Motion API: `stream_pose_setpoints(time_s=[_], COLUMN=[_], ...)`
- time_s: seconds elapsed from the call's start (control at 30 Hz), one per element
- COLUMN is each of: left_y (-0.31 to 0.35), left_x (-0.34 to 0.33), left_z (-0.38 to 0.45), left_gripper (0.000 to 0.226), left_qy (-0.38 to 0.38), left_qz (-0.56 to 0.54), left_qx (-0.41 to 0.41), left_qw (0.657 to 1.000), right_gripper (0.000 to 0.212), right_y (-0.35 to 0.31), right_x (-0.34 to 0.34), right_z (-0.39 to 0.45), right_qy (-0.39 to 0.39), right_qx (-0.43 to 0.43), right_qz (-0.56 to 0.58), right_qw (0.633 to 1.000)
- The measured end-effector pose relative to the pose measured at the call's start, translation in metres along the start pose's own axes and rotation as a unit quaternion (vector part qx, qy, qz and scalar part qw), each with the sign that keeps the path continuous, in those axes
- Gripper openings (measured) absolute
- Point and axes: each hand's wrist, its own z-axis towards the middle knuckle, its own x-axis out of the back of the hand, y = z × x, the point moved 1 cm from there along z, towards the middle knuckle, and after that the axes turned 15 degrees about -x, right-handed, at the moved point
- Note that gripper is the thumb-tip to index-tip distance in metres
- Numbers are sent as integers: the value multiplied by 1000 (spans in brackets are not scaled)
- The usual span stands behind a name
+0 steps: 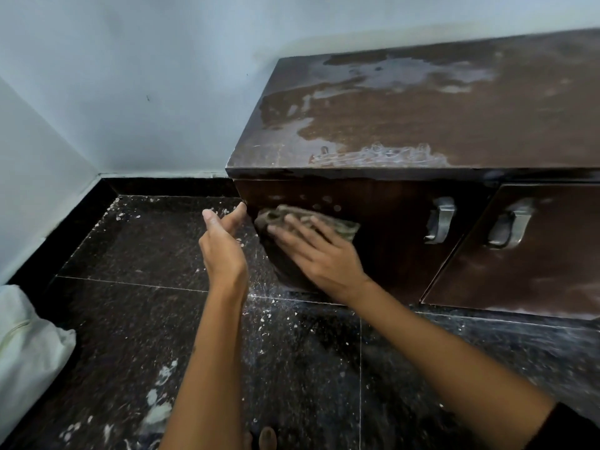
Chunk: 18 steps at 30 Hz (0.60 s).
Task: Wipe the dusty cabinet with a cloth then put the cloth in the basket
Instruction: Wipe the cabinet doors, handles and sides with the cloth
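Note:
A low dark-brown cabinet stands against the pale wall, its top streaked with grey dust and wipe marks. My right hand presses a crumpled greenish-brown cloth flat against the left door front, fingers spread over it. My left hand is held just left of the cabinet's front left corner, fingers straight, with the fingertips touching that corner edge. No basket is in view.
Two metal handles sit on the two doors; the right door stands slightly ajar. The dark speckled floor is littered with white flecks. A white bag-like object lies at the left edge. My toes show at the bottom.

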Motion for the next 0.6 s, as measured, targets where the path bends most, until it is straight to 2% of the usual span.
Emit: stream_pose_setpoints(time_s=[0.1, 0.17, 0.27, 0.37, 0.43, 0.53, 0.6], left_y=[1, 2, 3, 4, 4, 3, 2], left_x=[-1, -1, -1, -2, -1, 2, 4], left_z=[-1, -2, -1, -2, -2, 4, 8], left_gripper=[63, 63, 64, 65, 65, 64, 63], left_qy=[-3, -2, 9, 10, 6, -7, -10], left_qz=[3, 4, 1, 5, 8, 5, -2], left_qx=[-2, -1, -1, -2, -4, 6, 7], left_qw=[1000, 1000, 1000, 1000, 1000, 1000, 1000], right_gripper=[43, 52, 68, 75, 67, 45, 39], right_y=[36, 57, 65, 53, 38, 5, -14], right_x=[23, 28, 25, 22, 20, 11, 1], right_z=[-5, -21, -37, -28, -10, 17, 24], right_qy=[102, 144, 155, 144, 137, 98, 71], right_qx=[-127, -188, -232, -261, -249, -152, -103], right_qz=[-45, -77, -80, -33, -7, 27, 32], right_qw=[986, 969, 957, 954, 959, 983, 992])
